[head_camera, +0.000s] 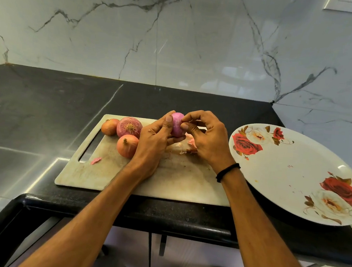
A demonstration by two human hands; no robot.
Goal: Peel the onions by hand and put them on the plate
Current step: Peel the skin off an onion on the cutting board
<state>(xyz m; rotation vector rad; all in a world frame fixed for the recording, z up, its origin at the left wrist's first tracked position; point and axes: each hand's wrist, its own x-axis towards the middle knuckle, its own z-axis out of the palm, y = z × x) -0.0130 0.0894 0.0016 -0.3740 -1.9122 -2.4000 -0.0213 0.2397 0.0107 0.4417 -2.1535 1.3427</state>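
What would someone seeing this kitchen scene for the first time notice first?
Both hands meet mid-frame over the cutting board: the left hand holds a pink onion while the right hand picks at its skin. Three unpeeled onions sit at the board's left end, and a large rose-patterned plate lies to the right, holding no onions.

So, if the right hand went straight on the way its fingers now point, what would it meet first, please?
The pink onion: the right hand points left, fingertips on it. Just beyond is the left hand gripping it.
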